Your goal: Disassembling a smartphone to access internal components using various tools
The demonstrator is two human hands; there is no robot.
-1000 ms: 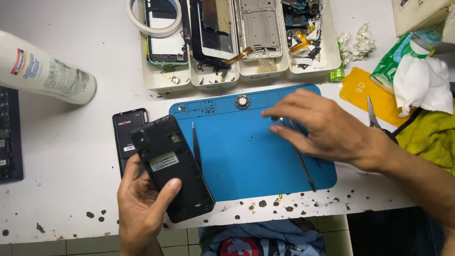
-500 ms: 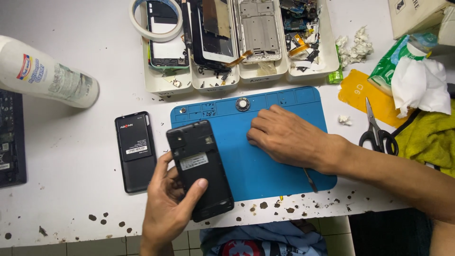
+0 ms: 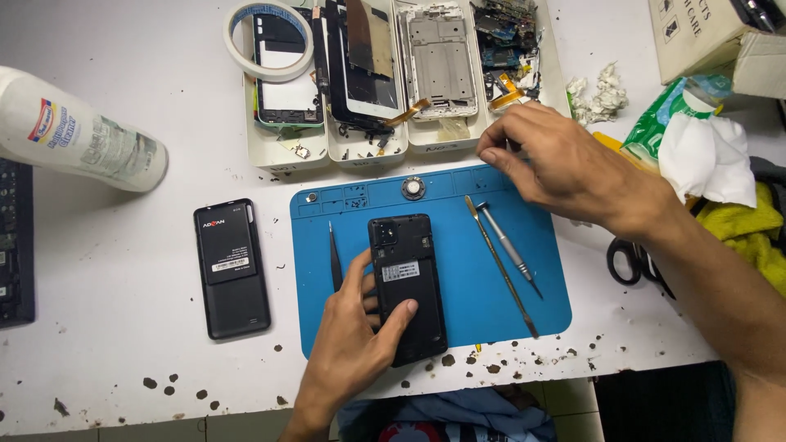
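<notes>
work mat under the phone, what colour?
Blue. The mat lies on the white table, seen in the head view, the only one.

We see a white bottle (image 3: 78, 131) lying on its side at the far left of the white table (image 3: 123, 352), and a roll of tape (image 3: 270, 37) leaning on the white parts trays (image 3: 368, 151). At the right lie black scissors (image 3: 630, 262), a yellow cloth (image 3: 749, 233) and crumpled white tissue (image 3: 602, 94).

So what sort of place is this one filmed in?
Most likely a phone repair bench: a blue work mat with a screwdriver and pry tool, white trays of stripped phone parts, and an opened phone under the left hand.
</notes>
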